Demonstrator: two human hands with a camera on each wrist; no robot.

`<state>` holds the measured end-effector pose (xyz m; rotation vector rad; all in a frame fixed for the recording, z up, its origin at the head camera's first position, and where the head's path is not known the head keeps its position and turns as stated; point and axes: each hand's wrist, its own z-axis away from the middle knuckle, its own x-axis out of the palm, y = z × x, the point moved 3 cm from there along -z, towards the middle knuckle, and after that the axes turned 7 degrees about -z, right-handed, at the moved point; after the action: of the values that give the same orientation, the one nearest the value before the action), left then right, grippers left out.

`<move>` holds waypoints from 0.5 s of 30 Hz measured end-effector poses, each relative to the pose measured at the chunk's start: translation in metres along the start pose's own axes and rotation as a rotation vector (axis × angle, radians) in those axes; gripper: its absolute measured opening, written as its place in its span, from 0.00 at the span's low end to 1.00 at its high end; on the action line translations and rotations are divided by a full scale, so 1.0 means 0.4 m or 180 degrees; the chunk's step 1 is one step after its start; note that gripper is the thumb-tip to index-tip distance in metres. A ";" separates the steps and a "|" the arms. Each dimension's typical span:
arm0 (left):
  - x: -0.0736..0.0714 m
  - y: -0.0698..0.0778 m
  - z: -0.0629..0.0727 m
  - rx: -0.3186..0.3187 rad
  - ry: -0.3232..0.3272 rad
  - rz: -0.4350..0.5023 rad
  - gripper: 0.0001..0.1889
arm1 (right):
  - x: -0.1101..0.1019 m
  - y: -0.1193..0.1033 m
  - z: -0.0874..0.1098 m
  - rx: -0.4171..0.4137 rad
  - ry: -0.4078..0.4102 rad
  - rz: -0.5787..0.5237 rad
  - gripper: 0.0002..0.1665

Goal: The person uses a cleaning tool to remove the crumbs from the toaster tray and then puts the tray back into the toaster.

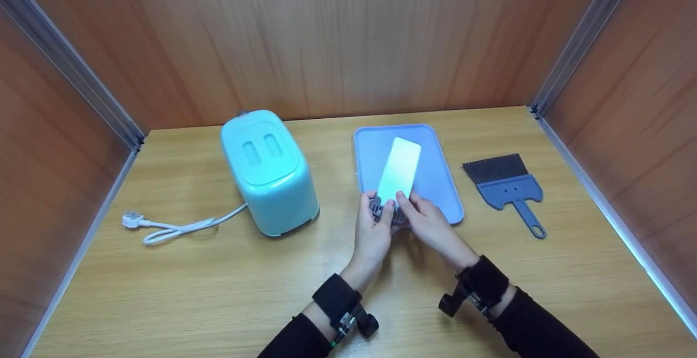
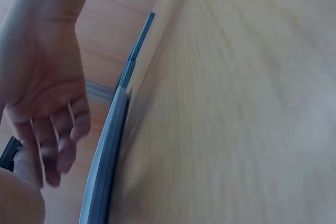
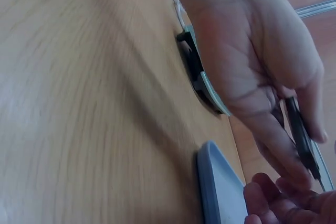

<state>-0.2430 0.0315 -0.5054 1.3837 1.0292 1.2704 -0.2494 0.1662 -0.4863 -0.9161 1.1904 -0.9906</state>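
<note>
Both hands hold a flat pale panel with a dark slotted end (image 1: 399, 170), shaped like a toaster's crumb tray. It tilts above the blue tray (image 1: 444, 189). My left hand (image 1: 372, 232) grips the slotted end, its thumb across it. My right hand (image 1: 433, 227) pinches the panel's near right side, thumb on top. In the right wrist view the right hand (image 3: 247, 61) pinches a dark thin edge (image 3: 302, 137), with left fingers (image 3: 278, 203) close below. The left wrist view shows the right hand's palm (image 2: 44, 77); the left hand (image 2: 21, 198) is mostly cut off.
A teal toaster (image 1: 269, 178) stands left of the blue tray, its lid on top. Its white cord and plug (image 1: 179, 230) lie beside it. Right of the tray rests a blue brush (image 1: 509, 189) with dark bristles. Wooden walls (image 1: 348, 42) enclose the table.
</note>
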 end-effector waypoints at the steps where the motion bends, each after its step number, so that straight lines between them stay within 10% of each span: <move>1: 0.005 -0.003 0.002 0.0014 0.0016 0.0012 0.12 | 0.006 0.001 -0.001 -0.0006 0.0048 -0.0046 0.36; 15: 0.020 -0.020 0.022 0.0189 -0.0010 -0.0390 0.14 | 0.057 0.013 -0.006 -0.0128 0.0159 -0.0662 0.31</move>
<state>-0.2333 0.0400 -0.5118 1.3454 1.1400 1.1557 -0.2489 0.1461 -0.4982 -1.0684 1.1770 -1.1649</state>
